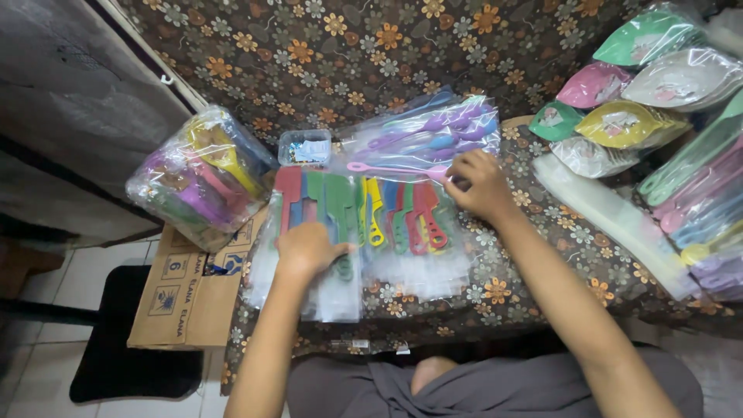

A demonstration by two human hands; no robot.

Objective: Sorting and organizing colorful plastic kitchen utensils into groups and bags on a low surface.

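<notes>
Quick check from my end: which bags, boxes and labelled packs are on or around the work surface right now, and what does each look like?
Clear bag of coloured utensils: far left, bulging, purple, yellow, pink.
Cardboard box: below it, flat, brown, printed.
Small clear box: centre top, blue contents.
Clear sleeves of plastic knives: centre, red, green, yellow, blue; left hand rests on them.
Bag of long utensils: by right hand, purple, blue.
Bagged scoops: top right, green, pink, yellow, white.

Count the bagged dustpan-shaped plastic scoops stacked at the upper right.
6 show: green plastic scoop topmost, pink, white, small green, yellow, clear-white lowest. More may lie hidden beneath.
</notes>
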